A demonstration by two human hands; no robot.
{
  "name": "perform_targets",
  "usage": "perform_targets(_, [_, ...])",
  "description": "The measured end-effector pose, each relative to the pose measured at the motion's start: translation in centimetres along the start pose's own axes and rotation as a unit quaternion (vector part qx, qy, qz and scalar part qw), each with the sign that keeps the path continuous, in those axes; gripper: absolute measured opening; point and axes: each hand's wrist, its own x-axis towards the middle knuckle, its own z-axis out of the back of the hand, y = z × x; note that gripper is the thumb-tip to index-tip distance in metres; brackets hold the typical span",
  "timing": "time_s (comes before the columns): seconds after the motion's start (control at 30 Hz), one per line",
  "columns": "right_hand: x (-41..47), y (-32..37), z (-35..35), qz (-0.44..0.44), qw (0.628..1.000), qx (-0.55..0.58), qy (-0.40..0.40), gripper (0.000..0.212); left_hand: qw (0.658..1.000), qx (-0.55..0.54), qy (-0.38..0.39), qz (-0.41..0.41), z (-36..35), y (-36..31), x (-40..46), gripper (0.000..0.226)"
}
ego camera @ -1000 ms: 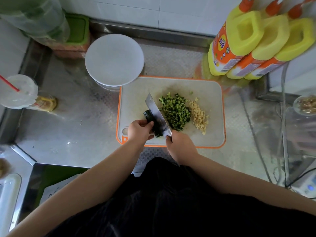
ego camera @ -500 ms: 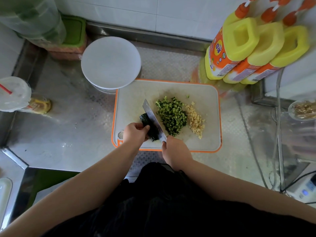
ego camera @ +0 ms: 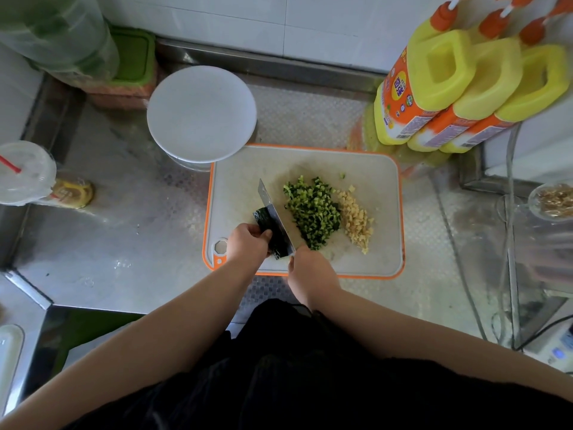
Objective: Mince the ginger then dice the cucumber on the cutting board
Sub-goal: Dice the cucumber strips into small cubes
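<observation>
The person wears a black garment (ego camera: 310, 383) of soft, slightly wrinkled cloth that covers the body at the bottom of the view; both forearms are bare, with no sleeves on them; the left hand (ego camera: 248, 243) and right hand (ego camera: 311, 270) are bare too.

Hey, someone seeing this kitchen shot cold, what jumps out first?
Probably the three yellow bottles with orange caps at the back right. Then the orange-rimmed board at center, where the right hand holds a knife against a dark cucumber piece steadied by the left hand.
</observation>
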Motion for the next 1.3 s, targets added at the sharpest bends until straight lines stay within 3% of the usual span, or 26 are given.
perform_targets(0.17, [-0.6,-0.5,-0.3,-0.02,0.999,-0.006,0.043,0.015,1.0,0.004,0.002,0.003,-0.1,0.0,0.1,0.01])
perform_targets(0.27, [-0.1,0.2,-0.5,-0.014,0.999,-0.019,0.029,0.027,1.0,0.016,0.002,0.006,-0.2,0.0,0.1,0.01])
perform_targets(0.43, [-0.3,-0.2,-0.2,-0.03,0.996,0.062,0.048,0.019,1.0,0.03,-0.003,0.0,-0.2,0.2,0.2,0.012])
perform_targets(0.67, [0.6,-0.2,0.2,-0.023,0.998,0.06,0.002,0.026,1.0,-0.003,-0.013,0.002,-0.2,0.6,-0.2,0.026])
perform_targets(0.9, [-1.2,-0.6,1.7,0.023,0.997,0.069,-0.013,0.017,0.998,-0.053,-0.024,0.006,-0.3,1.1,-0.6,0.014])
perform_targets(1.07, [-1.8,-0.5,1.5,0.024,0.998,0.059,-0.007,0.019,0.998,-0.058,-0.026,0.009,-0.2,1.2,-0.5,0.026])
perform_targets(1.3, [-1.8,-0.4,1.0,0.018,0.999,0.046,-0.006,0.019,0.999,-0.044,-0.025,0.0,-0.4,1.6,0.1,0.012])
